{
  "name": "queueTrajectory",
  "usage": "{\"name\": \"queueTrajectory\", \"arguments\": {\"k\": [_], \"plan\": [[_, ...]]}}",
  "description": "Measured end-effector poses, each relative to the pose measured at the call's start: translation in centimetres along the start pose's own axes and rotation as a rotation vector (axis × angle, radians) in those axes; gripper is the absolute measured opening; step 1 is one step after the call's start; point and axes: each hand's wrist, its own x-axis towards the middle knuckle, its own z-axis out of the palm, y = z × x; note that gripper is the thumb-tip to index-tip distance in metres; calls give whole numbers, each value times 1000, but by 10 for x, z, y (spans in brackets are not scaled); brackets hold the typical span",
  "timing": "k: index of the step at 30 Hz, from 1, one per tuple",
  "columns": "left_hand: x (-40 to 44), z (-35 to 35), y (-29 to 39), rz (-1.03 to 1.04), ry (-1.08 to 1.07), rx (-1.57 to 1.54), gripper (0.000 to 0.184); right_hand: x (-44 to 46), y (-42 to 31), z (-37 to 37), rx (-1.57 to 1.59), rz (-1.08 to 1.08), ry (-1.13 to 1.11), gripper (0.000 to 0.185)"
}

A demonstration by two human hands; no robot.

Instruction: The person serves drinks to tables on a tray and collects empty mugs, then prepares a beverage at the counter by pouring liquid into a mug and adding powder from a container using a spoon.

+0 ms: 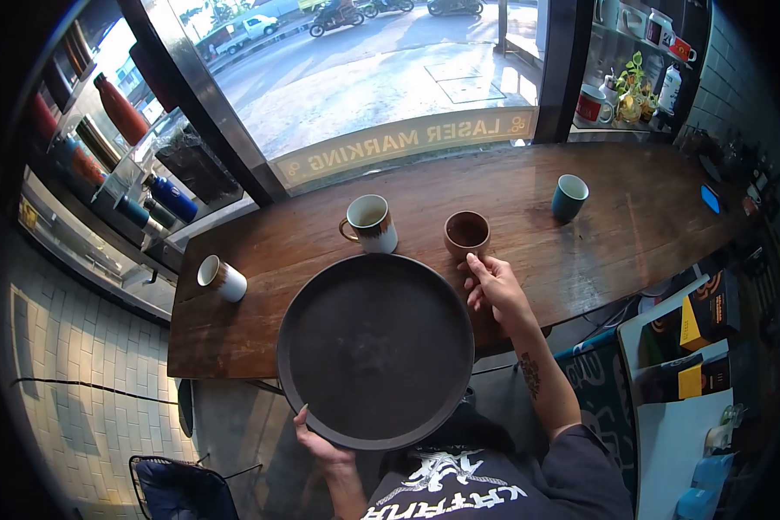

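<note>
Café or shop: wooden counter (269, 260), mugs on display shelves (633, 126), window lettering "LASER MARKING" (416, 139).

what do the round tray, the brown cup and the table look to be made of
Round tray: probably plastic, matte and dark; its surface is dull with faint pale scuffs.
Brown cup: perhaps glazed ceramic, though wood can't be ruled out; it is smooth and evenly brown.
Table: wood or veneer, varnished-looking, with streaky grain and a sheen.
</note>
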Motion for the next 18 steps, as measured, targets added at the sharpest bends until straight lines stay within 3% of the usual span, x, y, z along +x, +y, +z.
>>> {"name": "queueTrajectory", "arguments": {"k": [8,11,13,18], "plan": [[-23,18,-33,52,-70,-52,57,-4,-4,-4,248,59,-22,38],[-33,24,-49,37,-59,-85,57,-6,2,-13,188,30,-68,39],[-40,29,-58,20,-77,-67,45,-10,4,-20,182,14,-57,40],[-50,35,-63,24,-63,-99,45,-34,7,-37,118,-47,-121,40]]}}
